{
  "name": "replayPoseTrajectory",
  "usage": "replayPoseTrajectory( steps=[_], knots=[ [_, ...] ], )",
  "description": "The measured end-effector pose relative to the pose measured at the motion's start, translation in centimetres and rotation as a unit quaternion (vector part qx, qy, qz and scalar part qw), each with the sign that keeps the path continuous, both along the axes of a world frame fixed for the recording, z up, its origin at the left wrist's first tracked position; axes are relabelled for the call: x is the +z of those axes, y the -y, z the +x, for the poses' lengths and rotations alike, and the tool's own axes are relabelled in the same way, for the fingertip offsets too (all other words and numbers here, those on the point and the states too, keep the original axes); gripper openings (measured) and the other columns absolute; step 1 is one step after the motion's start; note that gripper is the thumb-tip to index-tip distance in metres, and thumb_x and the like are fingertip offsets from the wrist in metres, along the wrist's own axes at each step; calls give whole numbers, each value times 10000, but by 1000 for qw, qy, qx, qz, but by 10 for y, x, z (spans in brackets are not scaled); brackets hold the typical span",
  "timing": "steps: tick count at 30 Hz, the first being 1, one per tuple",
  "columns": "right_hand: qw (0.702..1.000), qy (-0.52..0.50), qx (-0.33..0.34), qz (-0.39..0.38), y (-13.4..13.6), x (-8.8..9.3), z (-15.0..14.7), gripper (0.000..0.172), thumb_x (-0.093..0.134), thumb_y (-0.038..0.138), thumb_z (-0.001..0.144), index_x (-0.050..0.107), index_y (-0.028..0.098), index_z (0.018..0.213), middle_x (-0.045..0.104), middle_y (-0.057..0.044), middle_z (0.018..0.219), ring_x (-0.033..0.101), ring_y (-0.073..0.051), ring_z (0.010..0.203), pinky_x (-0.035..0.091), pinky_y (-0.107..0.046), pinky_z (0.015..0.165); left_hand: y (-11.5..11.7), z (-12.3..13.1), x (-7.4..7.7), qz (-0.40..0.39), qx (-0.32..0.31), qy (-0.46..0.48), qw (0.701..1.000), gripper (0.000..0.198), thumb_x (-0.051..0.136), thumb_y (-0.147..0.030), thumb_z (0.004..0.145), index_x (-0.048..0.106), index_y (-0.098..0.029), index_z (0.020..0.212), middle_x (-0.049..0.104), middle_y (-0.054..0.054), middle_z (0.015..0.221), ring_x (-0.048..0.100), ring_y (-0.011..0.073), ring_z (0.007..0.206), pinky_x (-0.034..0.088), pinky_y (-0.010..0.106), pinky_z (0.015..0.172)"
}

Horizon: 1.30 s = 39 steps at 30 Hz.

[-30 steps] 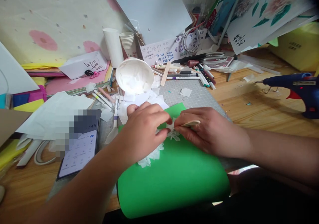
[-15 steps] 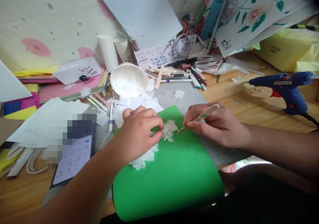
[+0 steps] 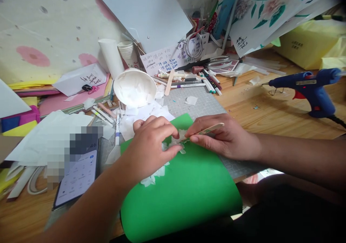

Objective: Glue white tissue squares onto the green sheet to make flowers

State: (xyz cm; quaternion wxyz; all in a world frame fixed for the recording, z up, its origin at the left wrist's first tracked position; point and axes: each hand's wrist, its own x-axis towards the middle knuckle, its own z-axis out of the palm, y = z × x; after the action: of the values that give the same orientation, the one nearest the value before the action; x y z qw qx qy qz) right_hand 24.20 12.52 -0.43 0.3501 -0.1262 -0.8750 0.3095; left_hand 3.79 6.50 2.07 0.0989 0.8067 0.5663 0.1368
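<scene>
A green sheet [image 3: 183,189] lies curved over the near table edge, with crumpled white paper pieces [image 3: 154,176] on it. My right hand [image 3: 218,136] grips a flat wooden stick [image 3: 209,129], whose tip reaches the upper white cluster [image 3: 178,138]. My left hand [image 3: 151,145] is curled at the left side of that cluster, thumb and index finger apart; it partly covers the white pieces. Whether a small piece is between its fingertips cannot be made out.
A paper bowl [image 3: 135,88] of white scraps stands behind the sheet. Pens [image 3: 189,84] and another stick [image 3: 169,82] lie beyond. A phone [image 3: 77,178] is at left, a blue glue gun [image 3: 310,88] at right.
My right hand has moved left and the stick now lies flatter, its tip at the white cluster. My left thumb has shifted slightly right. The whole view has shifted slightly.
</scene>
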Motion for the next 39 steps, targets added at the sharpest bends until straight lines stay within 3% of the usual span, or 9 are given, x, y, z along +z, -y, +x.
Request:
replayPoseTrajectory(
  steps=[9,18,23,27,34,39],
  knots=[
    [998,-11,-33,-53,-5,9,11,120,544,186,876,626,147,798,669,-32,718,612,-97,617,489,-208,575,-1,2,-7,25,-13,-32,999,114,592,-158,787,622,-234,708,636,-24,827,505,170,860,211,369,740],
    [994,10,-61,-87,-8,-1,7,146,554,229,876,651,123,847,668,-44,729,618,-115,632,486,-229,586,-1,0,-8,19,-12,-37,999,132,590,-142,775,619,-236,688,615,-34,816,503,159,847,200,368,746],
    [989,-3,-83,-122,-11,-3,3,165,558,226,867,648,144,755,655,-19,709,601,-97,589,462,-206,538,0,0,-7,16,-23,-23,999,123,595,-130,786,624,-249,797,604,-27,890,509,170,907,212,367,771],
    [987,-25,-86,-135,-13,0,5,205,566,204,858,641,142,678,665,-31,737,602,-93,601,460,-205,558,1,-1,-8,34,-57,-27,997,266,596,-110,802,644,-327,949,571,-28,917,508,167,939,212,364,783],
    [974,-22,-25,-226,-10,3,12,156,571,194,839,651,125,725,617,-16,664,547,-89,571,439,-207,540,0,-4,-10,35,-40,-45,998,165,628,-190,811,664,-305,923,574,-15,925,510,183,952,211,369,779],
    [973,-18,-34,-229,-12,-1,7,168,578,175,832,639,127,683,625,-14,689,543,-76,581,408,-199,537,-1,-7,-12,23,-32,-51,998,164,610,-229,826,662,-309,960,595,-5,938,513,193,959,222,379,793]
  ],
)
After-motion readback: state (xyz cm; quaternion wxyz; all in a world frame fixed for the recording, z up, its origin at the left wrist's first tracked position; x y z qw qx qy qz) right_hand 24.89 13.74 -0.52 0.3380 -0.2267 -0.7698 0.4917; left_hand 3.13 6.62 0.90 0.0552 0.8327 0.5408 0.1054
